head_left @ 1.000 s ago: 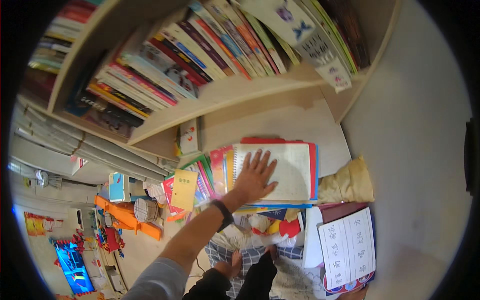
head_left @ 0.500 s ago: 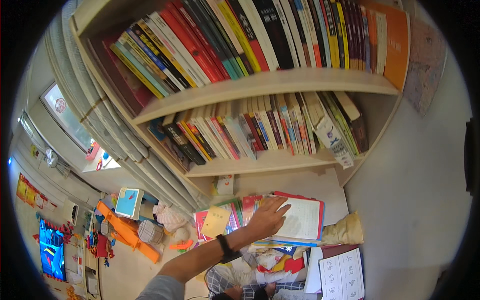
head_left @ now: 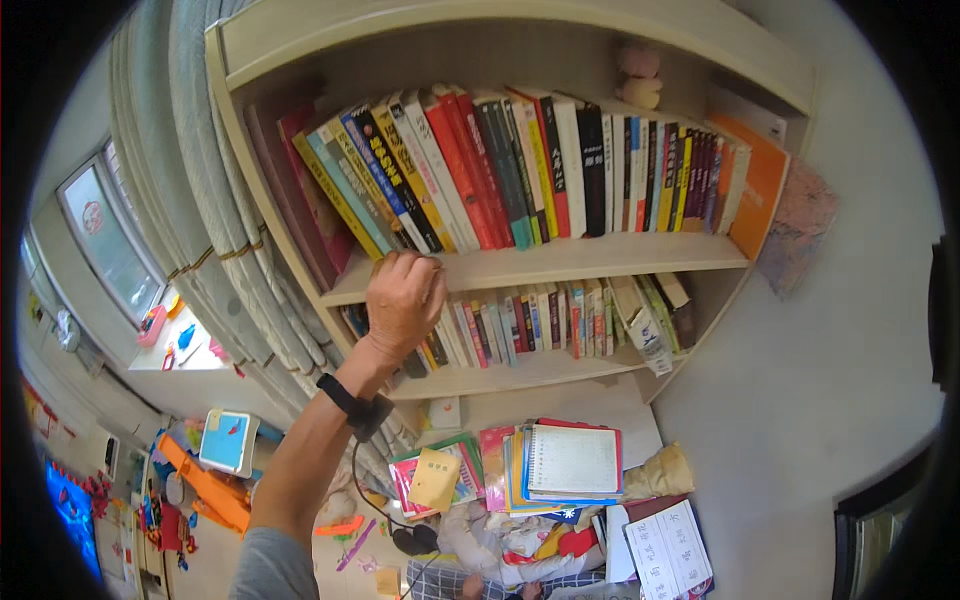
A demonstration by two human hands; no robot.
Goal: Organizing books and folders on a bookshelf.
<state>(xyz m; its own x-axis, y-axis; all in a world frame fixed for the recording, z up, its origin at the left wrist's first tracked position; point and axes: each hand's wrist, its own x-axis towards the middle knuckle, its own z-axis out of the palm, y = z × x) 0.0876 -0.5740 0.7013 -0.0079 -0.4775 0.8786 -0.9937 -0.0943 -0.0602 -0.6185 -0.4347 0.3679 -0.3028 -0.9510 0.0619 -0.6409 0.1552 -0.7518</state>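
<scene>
My left hand (head_left: 402,300) is raised in front of the upper shelf board (head_left: 560,262), back toward me, with a black band (head_left: 352,400) on the wrist. Its fingers are curled close together, just below the bottoms of the leftmost books. What they hold, if anything, is hidden, and I cannot tell whether they touch the board. A row of books (head_left: 490,170) leans left along the upper shelf. Behind and beside my wrist runs a lower row of books (head_left: 530,320). My right hand is not in view.
Below the shelves, a spiral notebook (head_left: 575,460) tops a stack of folders, beside a yellow booklet (head_left: 434,480). Written sheets (head_left: 670,550) lie at lower right. Grey curtains (head_left: 220,200) hang left of the bookcase. A dark cable (head_left: 360,480) dangles near my forearm.
My left hand has left the notebook on the stack and moved up and left to the upper shelf. Its spread fingers have curled in. The view has tilted upward.
</scene>
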